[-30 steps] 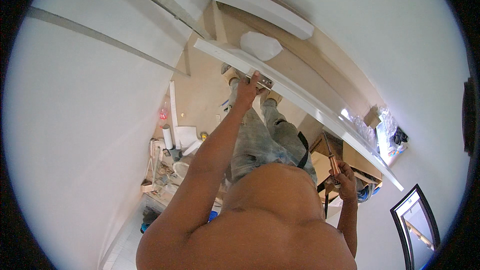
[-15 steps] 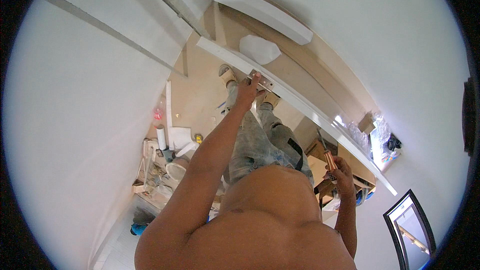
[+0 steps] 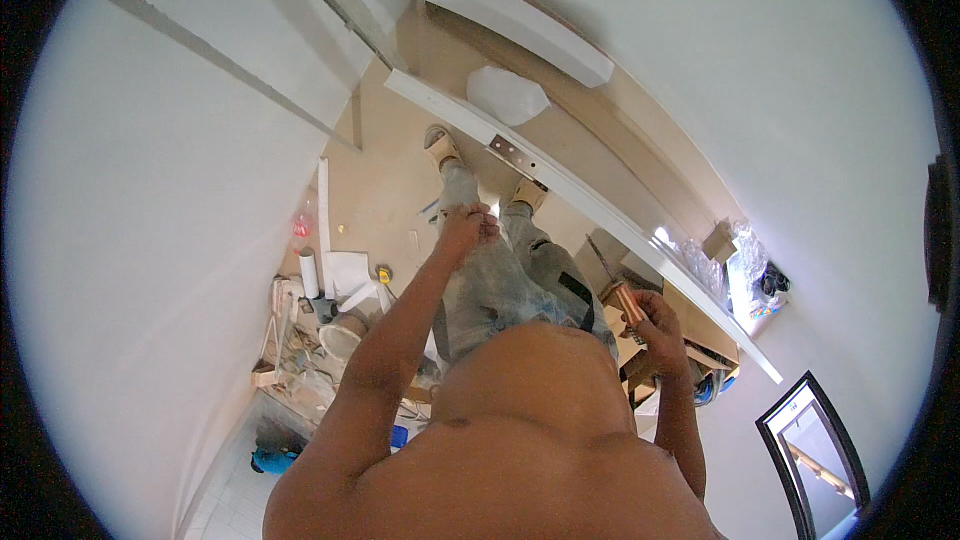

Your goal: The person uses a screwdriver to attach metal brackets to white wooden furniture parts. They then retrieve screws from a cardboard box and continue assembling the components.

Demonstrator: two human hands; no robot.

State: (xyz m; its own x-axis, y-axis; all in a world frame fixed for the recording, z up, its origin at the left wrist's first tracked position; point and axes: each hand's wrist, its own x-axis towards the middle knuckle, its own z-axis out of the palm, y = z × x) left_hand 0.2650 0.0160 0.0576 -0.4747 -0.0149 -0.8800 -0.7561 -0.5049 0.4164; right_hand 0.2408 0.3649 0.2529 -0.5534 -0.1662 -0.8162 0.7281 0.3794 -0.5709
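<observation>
A long white door edge (image 3: 590, 202) runs slantwise across the view, from upper left to lower right. A metal hinge (image 3: 513, 153) with screw holes in its plate sits on that edge. My left hand (image 3: 470, 230) is closed in front of my trouser leg, a little nearer to me than the hinge and apart from it. Its fingers are curled together; what they pinch, if anything, is too small to make out. On the right, my right hand (image 3: 658, 328) grips a screwdriver (image 3: 627, 302) by its orange-brown handle, the shaft pointing up and left toward the door edge.
Rolls, a tape measure (image 3: 384, 273), a bucket (image 3: 343, 337) and scraps lie on the floor at left, near a bottle (image 3: 301, 230). Cardboard boxes (image 3: 690, 325) stand at right. White pieces (image 3: 505, 95) lie beyond the door; a black-framed mirror (image 3: 815, 455) is at lower right.
My left hand has come away from the hinge and drawn back toward me, uncovering the hinge plate. The screwdriver in my right hand has moved slightly left and its shaft tilts more to the left.
</observation>
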